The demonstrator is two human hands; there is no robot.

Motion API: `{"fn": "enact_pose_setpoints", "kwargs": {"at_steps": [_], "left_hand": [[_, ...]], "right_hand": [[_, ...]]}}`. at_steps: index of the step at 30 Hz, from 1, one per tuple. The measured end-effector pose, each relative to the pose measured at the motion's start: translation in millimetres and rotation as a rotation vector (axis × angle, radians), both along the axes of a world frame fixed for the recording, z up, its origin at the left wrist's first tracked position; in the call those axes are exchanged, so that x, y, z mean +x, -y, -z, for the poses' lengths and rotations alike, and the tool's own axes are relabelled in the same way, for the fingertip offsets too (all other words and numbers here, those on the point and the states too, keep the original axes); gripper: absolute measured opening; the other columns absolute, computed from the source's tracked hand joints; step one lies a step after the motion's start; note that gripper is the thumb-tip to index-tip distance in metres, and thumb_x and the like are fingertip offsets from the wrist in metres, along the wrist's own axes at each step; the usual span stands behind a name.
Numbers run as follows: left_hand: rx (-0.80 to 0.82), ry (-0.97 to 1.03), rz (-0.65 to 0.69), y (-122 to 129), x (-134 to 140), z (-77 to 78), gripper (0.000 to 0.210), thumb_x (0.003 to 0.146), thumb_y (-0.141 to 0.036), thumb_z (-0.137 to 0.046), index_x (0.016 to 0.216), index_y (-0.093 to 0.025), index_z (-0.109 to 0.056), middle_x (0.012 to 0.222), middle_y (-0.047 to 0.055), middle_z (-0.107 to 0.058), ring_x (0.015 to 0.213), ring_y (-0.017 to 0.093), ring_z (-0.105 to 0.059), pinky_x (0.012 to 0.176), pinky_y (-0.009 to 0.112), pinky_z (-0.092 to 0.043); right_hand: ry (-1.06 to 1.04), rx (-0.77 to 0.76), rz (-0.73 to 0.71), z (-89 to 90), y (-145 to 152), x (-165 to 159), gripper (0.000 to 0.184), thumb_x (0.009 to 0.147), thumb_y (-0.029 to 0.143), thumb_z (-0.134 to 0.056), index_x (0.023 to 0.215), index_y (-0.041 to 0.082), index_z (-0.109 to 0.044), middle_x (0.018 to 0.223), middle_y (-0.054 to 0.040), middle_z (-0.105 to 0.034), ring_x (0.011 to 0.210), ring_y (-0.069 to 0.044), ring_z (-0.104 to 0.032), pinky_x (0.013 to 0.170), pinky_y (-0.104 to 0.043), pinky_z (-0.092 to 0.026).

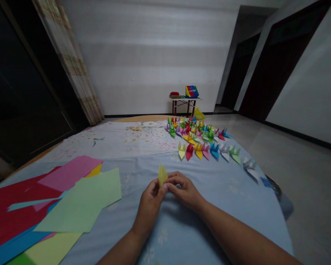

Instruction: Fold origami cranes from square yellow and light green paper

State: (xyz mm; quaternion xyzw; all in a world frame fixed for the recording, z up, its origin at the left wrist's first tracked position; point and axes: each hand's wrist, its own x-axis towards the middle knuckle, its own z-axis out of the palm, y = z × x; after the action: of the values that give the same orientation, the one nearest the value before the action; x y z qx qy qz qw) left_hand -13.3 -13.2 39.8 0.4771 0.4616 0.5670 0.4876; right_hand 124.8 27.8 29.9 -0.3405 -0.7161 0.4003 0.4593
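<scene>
A small piece of folded yellow paper stands upright between my two hands, above the middle of the tablecloth. My left hand pinches its lower part from the left, fingers curled and thumb in front. From the right, my right hand grips its lower edge between thumb and fingers. Both thumbs meet near the bottom of the paper, and the fingers hide its base. Beyond my hands, to the right, a row of folded paper cranes in several colours stands on the cloth.
Loose coloured paper sheets overlap at the left. More paper cranes crowd the far right of the round table, whose blue tablecloth meets a flowered one. Behind stands a small folding table with a colourful box on it.
</scene>
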Motion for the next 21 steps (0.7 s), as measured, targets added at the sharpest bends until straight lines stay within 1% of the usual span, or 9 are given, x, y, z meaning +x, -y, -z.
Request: {"fn": "enact_pose_setpoints", "kwargs": {"at_steps": [3, 5, 8, 11, 13, 18, 21], "left_hand": [[-0.055, 0.060, -0.008, -5, -2, 4.0, 0.035, 0.065, -0.035, -0.069, 0.093, -0.015, -0.065, 0.090, 0.006, -0.069, 0.084, 0.020, -0.062, 0.077, 0.026, -0.045], [-0.092, 0.106, 0.003, -7, -3, 7.9, 0.036, 0.064, -0.035, -0.070, 0.093, -0.014, -0.064, 0.089, 0.006, -0.070, 0.081, 0.020, -0.063, 0.074, 0.026, -0.046], [-0.156, 0.165, 0.054, -9, -4, 12.7, 0.040, 0.065, -0.035, -0.069, 0.099, -0.014, -0.062, 0.085, 0.007, -0.070, 0.077, 0.020, -0.064, 0.069, 0.026, -0.047], [-0.197, 0.190, 0.093, -8, -4, 14.0, 0.043, 0.066, -0.035, -0.069, 0.102, -0.014, -0.061, 0.079, 0.006, -0.071, 0.071, 0.019, -0.064, 0.066, 0.027, -0.047], [-0.211, 0.184, 0.106, -7, -3, 13.8, 0.043, 0.065, -0.034, -0.069, 0.101, -0.013, -0.061, 0.077, 0.005, -0.071, 0.067, 0.018, -0.064, 0.065, 0.027, -0.047], [-0.196, 0.158, 0.133, -8, -3, 15.3, 0.040, 0.069, -0.034, -0.067, 0.102, -0.012, -0.061, 0.078, 0.005, -0.070, 0.068, 0.016, -0.063, 0.064, 0.024, -0.046], [-0.170, 0.155, 0.158, -8, -3, 17.0, 0.037, 0.072, -0.033, -0.064, 0.103, -0.012, -0.060, 0.081, 0.006, -0.070, 0.071, 0.016, -0.063, 0.066, 0.024, -0.046]], "right_hand": [[0.037, 0.062, -0.024, -1.4, 2, 1, 0.016, 0.080, 0.029, -0.055, 0.078, 0.021, -0.068, 0.091, -0.0048, -0.058, 0.089, -0.015, -0.054, 0.082, -0.029, -0.042], [0.025, 0.061, -0.010, -1.4, 2, 1, 0.015, 0.080, 0.028, -0.054, 0.078, 0.019, -0.067, 0.090, -0.0050, -0.059, 0.086, -0.015, -0.055, 0.079, -0.029, -0.043], [0.002, 0.010, 0.057, -0.2, -1, 1, 0.012, 0.077, 0.027, -0.056, 0.081, 0.018, -0.064, 0.086, -0.0039, -0.060, 0.078, -0.014, -0.056, 0.071, -0.026, -0.045], [-0.006, -0.061, 0.109, 2.8, -3, 1, 0.017, 0.074, 0.028, -0.059, 0.088, 0.018, -0.061, 0.085, -0.0026, -0.060, 0.071, -0.012, -0.055, 0.066, -0.026, -0.046], [-0.002, -0.072, 0.125, 5.0, -5, 1, 0.021, 0.072, 0.028, -0.061, 0.090, 0.018, -0.060, 0.086, -0.0026, -0.060, 0.070, -0.012, -0.054, 0.065, -0.026, -0.046], [0.044, 0.016, 0.170, 7.1, -6, 3, 0.019, 0.072, 0.025, -0.061, 0.089, 0.018, -0.061, 0.088, -0.0032, -0.058, 0.070, -0.012, -0.053, 0.064, -0.025, -0.046], [0.060, 0.088, 0.188, 6.4, -7, 3, 0.019, 0.072, 0.023, -0.060, 0.091, 0.019, -0.060, 0.088, -0.0034, -0.057, 0.070, -0.012, -0.052, 0.063, -0.025, -0.046]]}}
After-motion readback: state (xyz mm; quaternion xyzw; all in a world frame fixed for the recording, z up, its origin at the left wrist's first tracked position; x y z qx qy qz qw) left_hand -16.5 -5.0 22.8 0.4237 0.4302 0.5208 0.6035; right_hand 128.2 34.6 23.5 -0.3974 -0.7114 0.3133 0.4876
